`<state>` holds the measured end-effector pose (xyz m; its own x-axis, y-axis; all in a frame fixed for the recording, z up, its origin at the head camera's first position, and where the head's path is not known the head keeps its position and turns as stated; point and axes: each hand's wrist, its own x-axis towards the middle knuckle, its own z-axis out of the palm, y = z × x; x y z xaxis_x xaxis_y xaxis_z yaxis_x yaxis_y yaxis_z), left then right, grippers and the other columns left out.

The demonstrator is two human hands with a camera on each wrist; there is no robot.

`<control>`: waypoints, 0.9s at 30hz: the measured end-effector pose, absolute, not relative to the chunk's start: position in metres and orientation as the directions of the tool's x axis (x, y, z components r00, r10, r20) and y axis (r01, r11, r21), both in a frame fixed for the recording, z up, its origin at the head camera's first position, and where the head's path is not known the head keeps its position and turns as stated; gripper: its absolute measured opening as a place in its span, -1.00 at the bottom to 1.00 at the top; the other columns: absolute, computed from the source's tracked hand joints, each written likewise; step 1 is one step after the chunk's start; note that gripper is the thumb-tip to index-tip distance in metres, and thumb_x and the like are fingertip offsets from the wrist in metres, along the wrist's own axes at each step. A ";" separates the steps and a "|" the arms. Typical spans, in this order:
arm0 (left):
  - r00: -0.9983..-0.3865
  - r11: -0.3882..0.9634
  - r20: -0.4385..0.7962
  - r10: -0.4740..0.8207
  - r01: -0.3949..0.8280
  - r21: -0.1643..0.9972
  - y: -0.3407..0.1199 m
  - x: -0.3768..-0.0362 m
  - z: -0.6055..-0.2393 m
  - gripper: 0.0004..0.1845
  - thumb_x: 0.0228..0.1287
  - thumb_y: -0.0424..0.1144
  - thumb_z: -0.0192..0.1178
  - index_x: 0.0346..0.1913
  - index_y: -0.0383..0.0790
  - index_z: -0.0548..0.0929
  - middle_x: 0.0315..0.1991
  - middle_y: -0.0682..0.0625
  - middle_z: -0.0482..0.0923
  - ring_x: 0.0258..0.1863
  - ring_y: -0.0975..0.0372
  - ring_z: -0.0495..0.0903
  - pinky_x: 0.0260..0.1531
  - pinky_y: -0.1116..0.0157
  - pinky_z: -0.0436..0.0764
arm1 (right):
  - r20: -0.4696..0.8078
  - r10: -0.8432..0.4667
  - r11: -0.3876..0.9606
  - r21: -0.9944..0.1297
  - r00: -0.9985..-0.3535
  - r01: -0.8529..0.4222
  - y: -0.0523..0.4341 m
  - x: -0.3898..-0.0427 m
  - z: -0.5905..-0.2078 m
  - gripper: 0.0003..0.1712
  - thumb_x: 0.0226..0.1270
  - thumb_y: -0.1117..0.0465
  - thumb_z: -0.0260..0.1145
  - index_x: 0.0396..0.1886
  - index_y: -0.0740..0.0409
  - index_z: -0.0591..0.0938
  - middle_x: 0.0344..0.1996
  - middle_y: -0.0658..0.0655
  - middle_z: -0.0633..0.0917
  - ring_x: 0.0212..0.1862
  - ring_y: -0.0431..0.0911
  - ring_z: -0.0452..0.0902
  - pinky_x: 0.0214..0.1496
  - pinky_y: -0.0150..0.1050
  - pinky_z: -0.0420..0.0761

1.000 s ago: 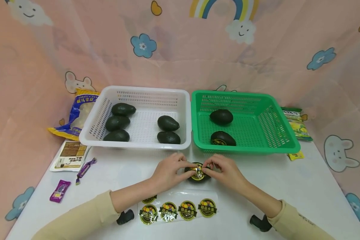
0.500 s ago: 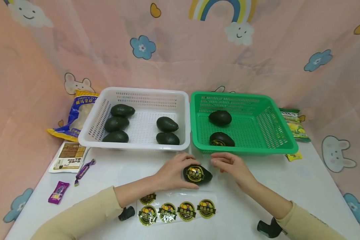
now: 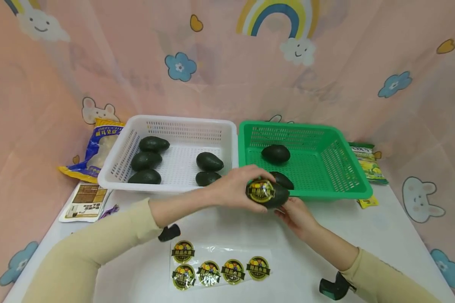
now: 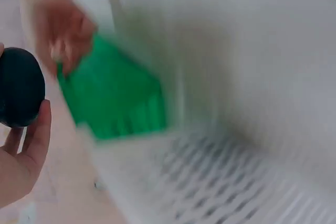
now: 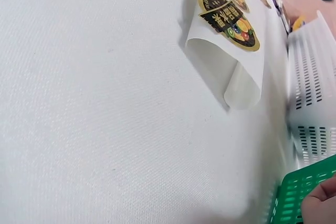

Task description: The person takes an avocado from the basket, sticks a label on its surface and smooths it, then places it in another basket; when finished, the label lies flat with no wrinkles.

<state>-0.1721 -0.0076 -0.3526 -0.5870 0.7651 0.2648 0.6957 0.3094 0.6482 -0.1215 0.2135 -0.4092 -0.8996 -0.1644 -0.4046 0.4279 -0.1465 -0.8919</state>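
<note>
Spreading nearest, the white desk (image 3: 295,244) carries a sticker sheet (image 3: 220,252), one end curling up, with bare surface running on beyond it. Farther in, the left hand (image 3: 235,185) grips a stickered avocado (image 3: 278,195) before the near rim of the green basket (image 3: 326,195); the right hand (image 3: 301,219), fingers loosely bent, holds nothing close by its tip. Alongside stands the white basket (image 3: 174,188); a pink curtain (image 3: 227,97) hangs behind both.

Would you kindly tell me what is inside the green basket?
The green basket holds a rear avocado, plainly visible, and a front avocado, partly covered by the stickered avocado in the left hand. Its covered part, and whatever lies beneath both, cannot be seen.
</note>
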 end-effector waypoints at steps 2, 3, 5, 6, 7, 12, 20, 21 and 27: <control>-0.631 0.368 0.231 0.741 0.669 0.646 -0.001 -0.193 -0.343 -0.34 -0.07 -0.05 0.54 0.16 -0.02 0.55 0.02 0.09 0.53 0.01 0.31 0.46 -0.01 0.36 0.45 | -0.402 -0.176 -0.130 -0.895 -0.899 0.426 0.213 -0.122 -0.413 -0.72 0.48 0.21 0.15 -0.38 -0.04 0.74 -0.33 -0.09 0.72 -0.18 -0.25 0.58 -0.17 -0.40 0.52; -0.654 0.409 0.201 0.729 0.652 0.638 0.002 -0.204 -0.341 -0.34 -0.04 -0.04 0.53 0.17 -0.03 0.54 0.03 0.07 0.53 0.01 0.30 0.47 -0.02 0.36 0.46 | -0.404 -0.179 -0.112 -0.898 -0.897 0.426 0.212 -0.123 -0.414 -0.74 0.48 0.16 0.19 -0.37 -0.06 0.76 -0.30 -0.10 0.74 -0.13 -0.23 0.60 -0.14 -0.38 0.52; -0.698 0.492 0.134 0.703 0.614 0.618 0.008 -0.221 -0.340 -0.33 0.02 -0.03 0.50 0.22 -0.07 0.50 0.07 0.01 0.50 0.04 0.24 0.47 -0.02 0.34 0.48 | -0.414 -0.176 -0.083 -0.898 -0.893 0.433 0.210 -0.124 -0.417 -0.78 0.43 0.10 0.25 -0.36 -0.06 0.78 -0.25 -0.09 0.76 -0.05 -0.19 0.60 -0.10 -0.35 0.52; -0.717 0.528 0.102 0.689 0.593 0.608 0.010 -0.228 -0.341 -0.30 0.05 -0.01 0.48 0.26 -0.09 0.47 0.13 -0.04 0.48 0.08 0.20 0.46 0.01 0.31 0.49 | -0.419 -0.176 -0.073 -0.897 -0.891 0.437 0.209 -0.124 -0.418 -0.79 0.42 0.08 0.27 -0.36 -0.05 0.79 -0.24 -0.08 0.76 -0.03 -0.17 0.59 -0.07 -0.34 0.52; -0.734 0.557 0.076 0.675 0.574 0.601 0.012 -0.232 -0.342 -0.27 0.08 0.00 0.46 0.30 -0.11 0.44 0.17 -0.08 0.44 0.12 0.16 0.45 0.04 0.28 0.49 | -0.424 -0.174 -0.064 -0.896 -0.889 0.440 0.208 -0.124 -0.419 -0.79 0.40 0.06 0.29 -0.36 -0.05 0.79 -0.23 -0.07 0.76 -0.01 -0.15 0.59 -0.05 -0.33 0.52; -0.780 0.541 0.101 0.617 0.514 0.666 0.008 -0.230 -0.347 -0.37 0.15 0.00 0.41 0.26 -0.13 0.49 0.21 -0.08 0.44 0.17 0.12 0.44 0.10 0.23 0.48 | -0.426 -0.168 -0.061 -0.896 -0.889 0.441 0.205 -0.124 -0.420 -0.80 0.38 0.05 0.31 -0.34 -0.01 0.78 -0.21 -0.04 0.76 0.01 -0.11 0.57 -0.02 -0.30 0.53; -0.702 0.254 0.016 0.712 0.279 0.926 -0.038 -0.154 -0.374 -0.82 0.33 -0.16 0.27 -0.10 -0.15 0.71 -0.25 0.10 0.68 -0.22 0.21 0.63 -0.18 0.27 0.62 | -0.432 -0.237 0.016 -0.897 -0.870 0.441 0.202 -0.118 -0.415 -0.64 0.42 0.05 0.26 -0.02 0.24 0.68 -0.14 0.01 0.72 -0.03 -0.10 0.55 -0.08 -0.31 0.55; -0.693 0.244 -0.026 0.721 0.219 0.945 -0.047 -0.145 -0.382 -0.80 0.35 -0.15 0.25 -0.09 -0.17 0.71 -0.23 0.04 0.69 -0.22 0.18 0.64 -0.18 0.24 0.63 | -0.430 -0.283 0.053 -0.899 -0.857 0.434 0.200 -0.117 -0.413 -0.57 0.42 0.05 0.26 0.07 0.30 0.62 -0.11 0.04 0.70 -0.03 -0.08 0.55 -0.08 -0.30 0.56; -0.809 0.191 -0.229 0.541 -0.146 0.971 -0.103 -0.124 -0.424 -0.60 0.43 -0.08 0.15 0.07 -0.37 0.61 -0.09 -0.20 0.64 -0.13 0.09 0.63 -0.10 0.20 0.63 | -0.294 -0.581 0.248 -0.952 -0.759 0.178 0.165 -0.134 -0.368 -0.58 0.38 0.11 0.30 0.11 0.28 0.60 -0.03 0.21 0.67 -0.06 0.02 0.56 -0.06 -0.11 0.60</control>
<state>-0.1243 -0.1030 -0.4236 -0.8090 0.5414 -0.2289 -0.1465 0.1914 0.9705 -0.1343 0.1654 -0.3676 -0.7592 -0.5808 -0.2938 0.1784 0.2484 -0.9521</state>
